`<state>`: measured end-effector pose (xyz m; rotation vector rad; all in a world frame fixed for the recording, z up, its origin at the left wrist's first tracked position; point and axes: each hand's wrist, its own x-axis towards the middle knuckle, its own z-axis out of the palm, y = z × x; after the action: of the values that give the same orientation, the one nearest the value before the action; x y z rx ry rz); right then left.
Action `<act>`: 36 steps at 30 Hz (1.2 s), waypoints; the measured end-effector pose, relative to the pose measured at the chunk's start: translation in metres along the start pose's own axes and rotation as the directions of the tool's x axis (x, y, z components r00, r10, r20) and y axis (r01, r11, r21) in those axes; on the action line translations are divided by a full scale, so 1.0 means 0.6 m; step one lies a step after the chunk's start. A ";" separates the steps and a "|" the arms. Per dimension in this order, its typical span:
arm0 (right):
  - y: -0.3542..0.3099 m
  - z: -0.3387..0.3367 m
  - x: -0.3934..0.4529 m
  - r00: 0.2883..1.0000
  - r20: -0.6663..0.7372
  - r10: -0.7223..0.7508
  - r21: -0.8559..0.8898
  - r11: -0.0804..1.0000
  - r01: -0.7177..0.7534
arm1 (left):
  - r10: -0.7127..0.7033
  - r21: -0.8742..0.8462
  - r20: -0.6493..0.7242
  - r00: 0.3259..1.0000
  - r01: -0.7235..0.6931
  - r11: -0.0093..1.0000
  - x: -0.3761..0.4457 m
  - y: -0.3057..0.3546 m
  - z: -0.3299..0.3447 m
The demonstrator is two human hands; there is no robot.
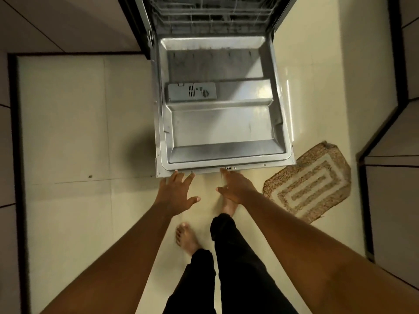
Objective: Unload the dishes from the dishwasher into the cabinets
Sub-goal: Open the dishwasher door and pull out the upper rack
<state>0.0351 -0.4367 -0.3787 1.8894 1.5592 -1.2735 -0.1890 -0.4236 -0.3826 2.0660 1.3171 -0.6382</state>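
The dishwasher door (223,123) lies folded down flat in front of me, its steel inner panel facing up with a grey detergent dispenser (192,91). Behind it a wire rack (210,14) shows inside the tub; I cannot make out any dishes in it. My left hand (175,192) is spread open, fingertips at the door's near left edge. My right hand (235,185) is also open, its fingertips at the near edge by the latch. Neither hand holds anything.
A brown and white mat (310,181) lies on the pale tiled floor (79,132) right of the door. Dark-edged cabinet fronts (390,200) run along the right, and counters line the left. My bare feet stand just below the door edge.
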 end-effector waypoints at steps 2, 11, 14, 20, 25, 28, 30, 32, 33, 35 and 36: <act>-0.024 -0.040 -0.042 0.997 -0.069 -0.038 -0.057 0.998 0.034 | 0.003 -0.003 -0.047 0.999 -0.003 1.000 -0.026 0.008 -0.048; -0.116 -0.215 -0.187 0.933 -0.355 -0.064 -0.043 0.998 0.052 | -0.020 -0.021 -0.265 0.964 0.015 1.000 -0.120 0.031 -0.284; -0.118 -0.207 -0.196 0.954 -0.299 -0.002 0.013 1.000 0.007 | -0.066 -0.061 -0.237 0.969 0.053 0.997 -0.136 0.033 -0.293; -0.048 -0.096 -0.070 0.998 -0.059 0.030 -0.135 0.990 -0.038 | -0.106 -0.079 0.015 0.994 0.107 0.991 -0.062 0.028 -0.154; 0.019 -0.022 0.072 0.999 0.033 -0.013 -0.267 0.963 0.022 | -0.097 -0.043 0.137 0.986 0.104 0.994 0.067 0.011 -0.023; 0.049 0.017 0.127 0.998 0.060 -0.033 -0.288 0.956 0.049 | -0.091 -0.043 0.189 0.978 0.101 0.994 0.130 0.004 0.031; 0.061 0.048 0.148 0.998 0.038 -0.042 -0.284 0.957 0.051 | -0.112 -0.034 0.210 0.971 0.121 0.992 0.159 0.000 0.063; 0.071 0.072 0.164 0.999 0.024 -0.044 -0.271 0.961 0.048 | -0.133 -0.023 0.226 0.965 0.141 0.990 0.180 0.000 0.093; 0.075 0.081 0.173 0.999 0.024 -0.044 -0.266 0.963 0.049 | -0.138 -0.011 0.228 0.964 0.144 0.990 0.188 -0.001 0.105; 0.089 0.091 0.207 0.998 0.053 -0.047 -0.250 0.967 0.058 | -0.135 -0.007 0.240 0.961 0.141 0.990 0.214 -0.009 0.127; 0.093 0.093 0.225 0.996 0.076 -0.047 -0.245 0.967 0.064 | -0.126 -0.002 0.255 0.959 0.131 0.991 0.229 -0.017 0.133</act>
<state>0.0607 -0.4192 -0.5322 1.6401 1.6595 -1.0963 -0.1509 -0.3903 -0.5336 1.8222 1.3074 -0.9127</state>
